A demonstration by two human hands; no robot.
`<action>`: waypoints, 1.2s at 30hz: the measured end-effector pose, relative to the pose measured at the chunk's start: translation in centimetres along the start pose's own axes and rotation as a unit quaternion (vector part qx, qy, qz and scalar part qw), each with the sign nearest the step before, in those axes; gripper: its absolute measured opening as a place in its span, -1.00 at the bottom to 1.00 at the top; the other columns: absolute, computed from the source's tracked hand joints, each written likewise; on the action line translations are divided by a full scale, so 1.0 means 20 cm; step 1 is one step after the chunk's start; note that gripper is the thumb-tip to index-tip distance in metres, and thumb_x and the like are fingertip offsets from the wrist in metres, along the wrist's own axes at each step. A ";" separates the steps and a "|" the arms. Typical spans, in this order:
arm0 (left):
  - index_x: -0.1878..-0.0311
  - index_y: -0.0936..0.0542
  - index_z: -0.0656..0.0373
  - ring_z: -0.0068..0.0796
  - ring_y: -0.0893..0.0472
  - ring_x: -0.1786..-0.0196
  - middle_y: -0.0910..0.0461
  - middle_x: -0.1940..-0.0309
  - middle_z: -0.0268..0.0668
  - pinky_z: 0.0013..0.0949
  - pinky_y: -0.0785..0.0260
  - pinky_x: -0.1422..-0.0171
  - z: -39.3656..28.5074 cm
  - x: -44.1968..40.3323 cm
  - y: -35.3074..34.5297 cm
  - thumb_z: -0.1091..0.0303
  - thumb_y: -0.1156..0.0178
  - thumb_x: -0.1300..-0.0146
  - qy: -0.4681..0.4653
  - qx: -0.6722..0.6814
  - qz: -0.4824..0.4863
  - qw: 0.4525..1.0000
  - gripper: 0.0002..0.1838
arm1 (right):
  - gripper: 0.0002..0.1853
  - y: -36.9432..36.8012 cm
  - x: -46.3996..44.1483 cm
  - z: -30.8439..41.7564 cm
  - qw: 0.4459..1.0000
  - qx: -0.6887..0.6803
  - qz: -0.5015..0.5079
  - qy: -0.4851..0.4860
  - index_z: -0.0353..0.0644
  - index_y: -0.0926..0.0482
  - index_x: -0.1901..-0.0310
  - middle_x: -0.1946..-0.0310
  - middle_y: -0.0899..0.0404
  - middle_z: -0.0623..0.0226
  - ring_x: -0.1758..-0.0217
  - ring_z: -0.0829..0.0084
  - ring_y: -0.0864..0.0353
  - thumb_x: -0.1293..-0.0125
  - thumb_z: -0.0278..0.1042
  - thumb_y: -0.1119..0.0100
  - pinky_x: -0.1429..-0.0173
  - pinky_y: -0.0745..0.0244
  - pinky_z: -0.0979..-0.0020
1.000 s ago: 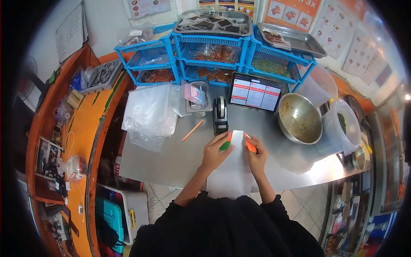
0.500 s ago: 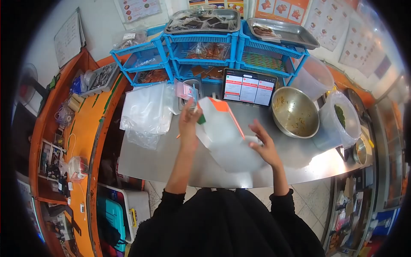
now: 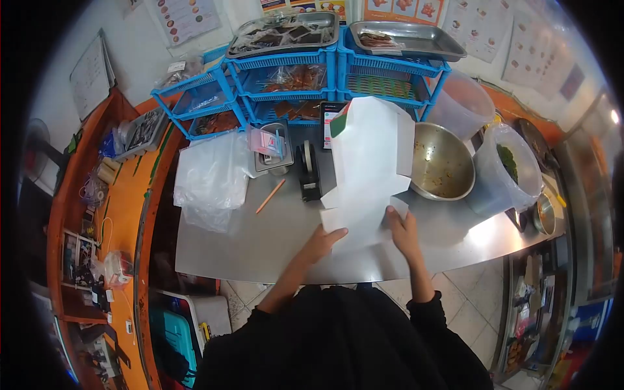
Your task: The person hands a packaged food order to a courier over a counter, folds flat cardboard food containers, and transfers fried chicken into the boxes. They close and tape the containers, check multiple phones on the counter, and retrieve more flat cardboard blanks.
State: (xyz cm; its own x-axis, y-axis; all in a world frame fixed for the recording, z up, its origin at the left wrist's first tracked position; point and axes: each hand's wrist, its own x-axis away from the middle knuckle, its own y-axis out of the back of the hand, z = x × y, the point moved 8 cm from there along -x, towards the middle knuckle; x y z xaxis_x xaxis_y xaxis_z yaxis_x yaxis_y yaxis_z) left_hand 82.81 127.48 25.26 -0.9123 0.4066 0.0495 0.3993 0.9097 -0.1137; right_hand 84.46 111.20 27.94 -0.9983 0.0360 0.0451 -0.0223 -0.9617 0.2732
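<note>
Pinching a white paperboard box blank (image 3: 369, 153) at its near end, the left hand (image 3: 321, 242) closes on the near left flap (image 3: 333, 220), thumb on top, and the right hand (image 3: 404, 231) grips by the near right flap (image 3: 400, 206), its thumb likewise on the upper face. The fingers underneath are mostly hidden. The blank lies partly folded over the middle of the steel table (image 3: 224, 252), its far end covering part of the tablet (image 3: 327, 118) and overlapping the left rim of the metal bowl (image 3: 444, 162). A tape dispenser (image 3: 309, 174) stands to its left; whether the near edge touches the table cannot be told.

The board looks light and thin, fairly stiff across its flat panels but yielding along the creases. Its smooth face may slide a little under dry fingertips. With support only at the near end, the long far panel probably tips or sways easily. A gentle thumb-and-finger pinch close to the fold lines seems the best hold; squeezing a panel's middle could dent it, and tugging the small flaps could tear their corners.
</note>
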 end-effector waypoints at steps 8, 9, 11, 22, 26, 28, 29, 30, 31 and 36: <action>0.10 -0.10 0.24 -0.49 -0.34 0.31 -0.30 0.29 -0.28 -0.44 -0.20 0.24 -0.02 -0.09 -0.09 0.05 0.28 -0.16 -0.188 -0.009 -0.250 0.950 -0.57 | -0.44 -0.15 0.15 0.18 0.916 0.241 -0.217 0.236 -0.40 0.09 -0.05 0.17 -0.25 -0.04 0.14 0.27 -0.29 -0.17 -0.17 0.21 0.09 -0.17 0.51; 0.17 -0.12 0.24 -0.50 -0.32 0.37 -0.29 0.35 -0.29 -0.45 -0.18 0.28 0.00 -0.10 -0.08 0.01 0.33 -0.17 -0.164 0.060 -0.263 0.949 -0.57 | -0.47 -0.15 0.10 0.11 0.972 0.048 -0.151 0.175 -0.40 0.03 -0.03 0.19 -0.28 -0.02 0.17 0.31 -0.31 -0.17 -0.17 0.19 0.11 -0.18 0.51; 0.19 -0.17 0.25 -0.49 -0.28 0.30 -0.25 0.33 -0.29 -0.46 -0.14 0.22 -0.02 -0.06 -0.06 0.02 0.41 -0.20 -0.159 0.016 -0.322 0.933 -0.57 | -0.50 -0.19 0.08 0.06 0.980 -0.146 -0.079 0.105 -0.40 -0.04 -0.01 0.22 -0.31 0.00 0.19 0.35 -0.33 -0.17 -0.18 0.18 0.13 -0.20 0.51; -0.07 -0.15 0.31 -0.66 -0.27 0.46 -0.33 0.28 -0.26 -0.61 -0.15 0.43 -0.19 0.11 0.06 0.33 0.15 -0.17 -0.249 -0.038 -0.422 0.871 -0.58 | -0.61 -0.19 0.16 0.18 0.929 -0.124 -0.255 0.239 -0.34 -0.17 -0.01 0.29 -0.37 0.03 0.28 0.33 -0.41 -0.11 -0.46 0.12 0.27 -0.29 0.50; -0.01 -0.26 0.27 -0.59 -0.29 0.45 -0.33 0.29 -0.25 -0.61 -0.16 0.39 -0.33 0.19 0.02 0.34 0.12 -0.14 -0.313 -0.298 -0.425 0.795 -0.64 | -0.58 -0.22 0.22 0.36 0.912 0.056 -0.252 0.319 -0.30 -0.17 -0.04 0.30 -0.37 0.02 0.35 0.32 -0.42 -0.09 -0.51 0.11 0.30 -0.30 0.48; 0.03 -0.31 0.26 -0.56 -0.30 0.44 -0.32 0.30 -0.25 -0.59 -0.17 0.36 -0.36 0.23 0.03 0.34 0.11 -0.14 -0.299 -0.276 -0.424 0.809 -0.67 | -0.60 -0.24 0.25 0.43 0.918 0.061 -0.203 0.334 -0.30 -0.22 0.00 0.31 -0.37 0.05 0.43 0.36 -0.42 -0.07 -0.51 0.08 0.36 -0.31 0.48; 0.11 -0.34 0.27 -0.56 -0.30 0.42 -0.32 0.33 -0.26 -0.58 -0.17 0.32 -0.35 0.25 0.07 0.33 0.12 -0.14 -0.287 -0.210 -0.434 0.828 -0.72 | -0.60 -0.23 0.26 0.44 0.919 0.060 -0.200 0.335 -0.30 -0.22 0.00 0.31 -0.37 0.05 0.43 0.36 -0.42 -0.07 -0.51 0.08 0.36 -0.31 0.48; 0.20 -0.38 0.28 -0.56 -0.29 0.40 -0.32 0.36 -0.28 -0.56 -0.18 0.28 -0.33 0.28 0.10 0.32 0.13 -0.15 -0.273 -0.143 -0.442 0.843 -0.75 | -0.61 -0.23 0.29 0.48 0.906 0.042 -0.195 0.373 -0.30 -0.25 0.02 0.32 -0.38 0.08 0.47 0.40 -0.41 -0.06 -0.51 0.05 0.39 -0.30 0.49; 0.35 -0.35 0.27 -0.58 -0.28 0.38 -0.30 0.41 -0.32 -0.56 -0.17 0.25 -0.38 0.31 0.10 0.29 0.16 -0.17 -0.305 -0.055 -0.459 0.833 -0.78 | -0.62 -0.22 0.32 0.51 0.892 0.024 -0.189 0.410 -0.31 -0.28 0.04 0.34 -0.39 0.11 0.50 0.44 -0.40 -0.04 -0.50 0.03 0.41 -0.30 0.50; 0.26 -0.23 0.25 -0.55 -0.30 0.29 -0.27 0.31 -0.25 -0.51 -0.16 0.16 -0.46 0.35 0.13 0.30 0.20 -0.18 -0.357 -0.060 -0.429 0.828 -0.80 | -0.65 -0.20 0.28 0.54 0.934 -0.082 -0.118 0.328 -0.32 -0.33 0.08 0.40 -0.41 0.15 0.48 0.44 -0.40 -0.02 -0.53 0.01 0.38 -0.29 0.55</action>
State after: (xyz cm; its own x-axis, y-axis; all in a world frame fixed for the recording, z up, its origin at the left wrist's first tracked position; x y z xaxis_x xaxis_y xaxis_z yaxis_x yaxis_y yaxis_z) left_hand 78.25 133.41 34.40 -0.6689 -0.5072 -0.5435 -0.4562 0.8573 -0.2386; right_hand 79.44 118.08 37.43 -0.7808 0.1291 -0.6113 -0.1991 -0.9788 0.0476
